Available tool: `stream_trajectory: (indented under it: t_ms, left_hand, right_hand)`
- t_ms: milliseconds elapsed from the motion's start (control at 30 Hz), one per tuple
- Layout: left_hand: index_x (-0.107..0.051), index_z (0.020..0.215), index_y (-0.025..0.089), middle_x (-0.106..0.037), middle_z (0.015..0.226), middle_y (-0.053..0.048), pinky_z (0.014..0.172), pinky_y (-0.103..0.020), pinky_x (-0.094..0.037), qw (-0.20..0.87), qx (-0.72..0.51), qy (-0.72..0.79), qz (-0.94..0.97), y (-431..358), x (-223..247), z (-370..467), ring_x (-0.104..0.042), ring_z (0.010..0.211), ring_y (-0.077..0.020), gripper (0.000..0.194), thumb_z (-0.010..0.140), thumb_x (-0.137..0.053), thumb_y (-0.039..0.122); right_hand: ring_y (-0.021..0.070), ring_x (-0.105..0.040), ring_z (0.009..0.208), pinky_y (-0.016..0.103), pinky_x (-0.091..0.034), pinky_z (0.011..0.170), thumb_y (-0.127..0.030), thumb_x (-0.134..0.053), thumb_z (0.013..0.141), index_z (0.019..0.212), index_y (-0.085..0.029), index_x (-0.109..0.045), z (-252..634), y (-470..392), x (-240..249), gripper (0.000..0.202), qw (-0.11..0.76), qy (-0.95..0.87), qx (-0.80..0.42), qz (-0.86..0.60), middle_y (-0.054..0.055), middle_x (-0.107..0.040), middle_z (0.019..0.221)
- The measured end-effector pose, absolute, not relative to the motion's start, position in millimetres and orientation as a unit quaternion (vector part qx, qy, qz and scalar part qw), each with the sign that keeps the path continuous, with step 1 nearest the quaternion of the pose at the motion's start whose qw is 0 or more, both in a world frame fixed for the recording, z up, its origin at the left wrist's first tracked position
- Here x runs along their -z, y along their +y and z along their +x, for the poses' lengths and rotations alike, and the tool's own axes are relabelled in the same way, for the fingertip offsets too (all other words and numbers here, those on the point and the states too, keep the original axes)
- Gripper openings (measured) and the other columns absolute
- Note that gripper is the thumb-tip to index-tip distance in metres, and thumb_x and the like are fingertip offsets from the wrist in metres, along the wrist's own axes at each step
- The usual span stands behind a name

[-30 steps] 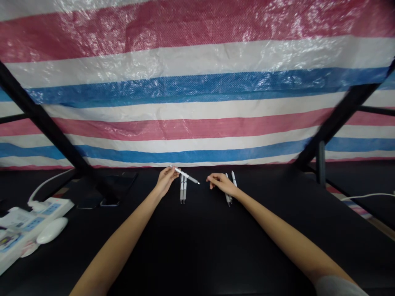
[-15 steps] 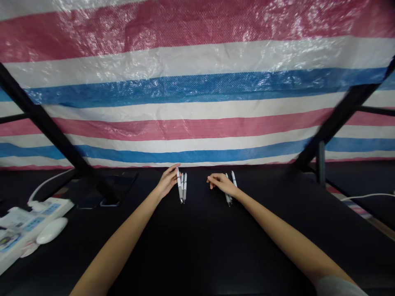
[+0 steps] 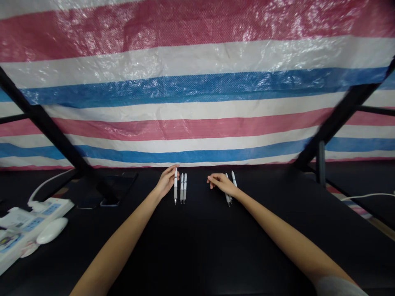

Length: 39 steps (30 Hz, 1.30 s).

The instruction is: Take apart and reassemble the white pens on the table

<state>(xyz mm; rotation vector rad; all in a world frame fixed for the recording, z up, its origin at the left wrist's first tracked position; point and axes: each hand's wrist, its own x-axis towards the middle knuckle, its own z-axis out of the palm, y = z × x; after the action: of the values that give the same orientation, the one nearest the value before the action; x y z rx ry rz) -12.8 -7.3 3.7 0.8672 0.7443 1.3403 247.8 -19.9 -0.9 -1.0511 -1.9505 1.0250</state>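
The left hand [image 3: 167,181] pinches the upper end of a white-and-gray pen [image 3: 175,187] between thumb and fingers; its fingertips partly cover that end, and I can't tell whether the tip meets the tabletop [image 3: 197,250]. The pen's long axis runs nearly straight toward the person, gray grip and tip nearest them, white end away. The forearm slants in from the lower left, wrist fairly straight, index finger extended past the pen's top.

Just right of it lie two matching pens [image 3: 185,189], side by side, almost parallel to the held one, tips also toward the person.

Farther over, the right hand [image 3: 222,184] is loosely curled, fingers pointing left; whether anything sits inside them I can't tell. It and its wrist hide the middles of further pens [image 3: 233,178], at least two, tilted slightly, their exact number unclear.

Off to the left, a white power strip [image 3: 33,225] is cut off at the edge of view.
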Motion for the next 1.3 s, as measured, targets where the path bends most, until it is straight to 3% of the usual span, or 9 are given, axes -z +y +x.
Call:
stream_trajectory:
  t_ms: [167, 367, 833, 1067, 1300]
  left_hand:
    - [-0.06, 0.107, 0.016, -0.056, 0.061, 0.001, 0.055, -0.019, -0.045, 0.624, -0.589, 0.333, 0.392, -5.9, 0.0, -14.2, -0.054, 0.056, -0.0088, 0.036, 0.073, -0.068, 0.023]
    - [-0.06, 0.087, 0.016, -0.056, 0.059, 0.002, 0.054, -0.019, -0.045, 0.61, -0.585, 0.347, 0.407, -6.1, 0.8, -13.4, -0.055, 0.055, -0.0084, 0.025, 0.069, -0.072, 0.027]
    - [-0.057, 0.075, 0.015, -0.055, 0.06, 0.003, 0.054, -0.019, -0.044, 0.604, -0.599, 0.342, 0.4, -3.6, 3.6, -14.8, -0.055, 0.055, -0.0084, 0.021, 0.064, -0.073, 0.022]
    - [-0.062, 0.095, 0.015, -0.057, 0.06, 0.001, 0.054, -0.019, -0.043, 0.601, -0.596, 0.363, 0.389, -2.6, 3.4, -14.8, -0.055, 0.056, -0.0086, 0.031, 0.067, -0.072, 0.025]
    - [-0.063, 0.097, 0.014, -0.056, 0.059, 0.002, 0.052, -0.017, -0.042, 0.604, -0.593, 0.358, 0.393, -1.0, 5.7, -15.7, -0.054, 0.055, -0.0074, 0.034, 0.067, -0.073, 0.026]
  right_hand:
    - [0.0146, -0.054, 0.058, 0.027, -0.041, 0.06, -0.055, -0.043, 0.085, 0.074, -0.016, -0.06, 247.1, -20.0, 1.6, 0.044, 0.341, -0.75, -0.393, -0.408, 0.002, -0.06, 0.06]
    - [0.0149, -0.054, 0.059, 0.027, -0.041, 0.061, -0.055, -0.043, 0.085, 0.073, -0.016, -0.06, 246.8, -21.0, 1.3, 0.044, 0.342, -0.751, -0.392, -0.406, 0.002, -0.06, 0.06]
    - [0.0148, -0.055, 0.06, 0.026, -0.041, 0.062, -0.055, -0.043, 0.086, 0.073, -0.016, -0.06, 246.8, -20.3, 1.9, 0.044, 0.337, -0.754, -0.386, -0.41, 0.002, -0.06, 0.061]
    - [0.0148, -0.055, 0.061, 0.026, -0.042, 0.062, -0.054, -0.042, 0.086, 0.074, -0.016, -0.06, 247.2, -18.6, 4.1, 0.044, 0.332, -0.757, -0.384, -0.411, 0.002, -0.06, 0.062]
    - [0.0144, -0.054, 0.059, 0.026, -0.04, 0.061, -0.054, -0.043, 0.086, 0.073, -0.016, -0.06, 246.9, -20.3, 1.5, 0.043, 0.337, -0.753, -0.393, -0.406, 0.002, -0.059, 0.061]
